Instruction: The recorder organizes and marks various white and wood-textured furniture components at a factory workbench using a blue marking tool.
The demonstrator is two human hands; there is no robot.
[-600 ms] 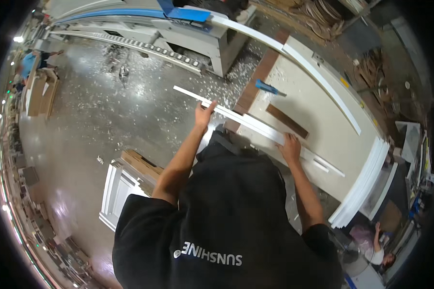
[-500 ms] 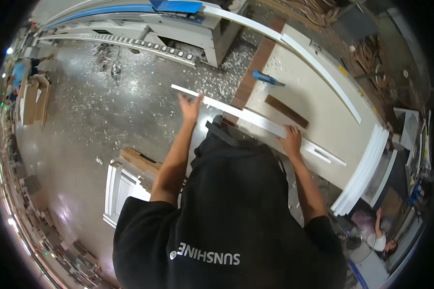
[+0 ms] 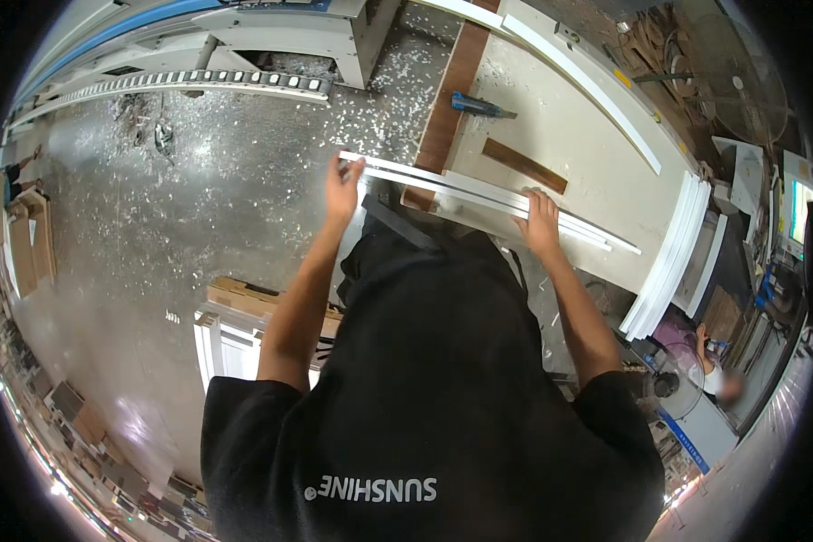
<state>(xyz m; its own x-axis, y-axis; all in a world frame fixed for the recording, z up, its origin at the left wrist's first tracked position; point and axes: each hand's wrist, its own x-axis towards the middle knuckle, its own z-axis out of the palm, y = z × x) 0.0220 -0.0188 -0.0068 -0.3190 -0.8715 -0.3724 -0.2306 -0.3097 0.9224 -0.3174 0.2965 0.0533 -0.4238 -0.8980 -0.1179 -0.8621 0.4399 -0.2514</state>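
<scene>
Your left hand [image 3: 341, 191] is closed loosely around the left end of the white strip [image 3: 479, 200], with the fingers over its top edge and the thumb side toward you. Your right hand [image 3: 542, 221] lies on the same strip further along, palm down, fingers bent over the far edge, so it also grips the strip and is not flat open. How tight each grip is, I cannot tell, because the backs of your hands cover the fingertips. The strip seems to be two or three thin white pieces lying together; where one ends and the next starts is hard to make out. Its long axis runs from your left hand past your right hand, and it goes down a little to the right in the picture. The end beyond your right hand points to the stack of white boards [image 3: 673, 257] at the right. The part at your left hand hangs over the floor [image 3: 199, 208], which is covered with white shavings; the part at your right hand lies on the pale table [image 3: 569, 135]. Beyond your right hand, on the table, are a dark wood piece [image 3: 524, 165] and a blue tool [image 3: 479, 106]. Your own dark shirt [image 3: 434, 388] hides the near edge of the table and what is under your arms. Far to the right a second person [image 3: 718, 375] is partly cut off.
</scene>
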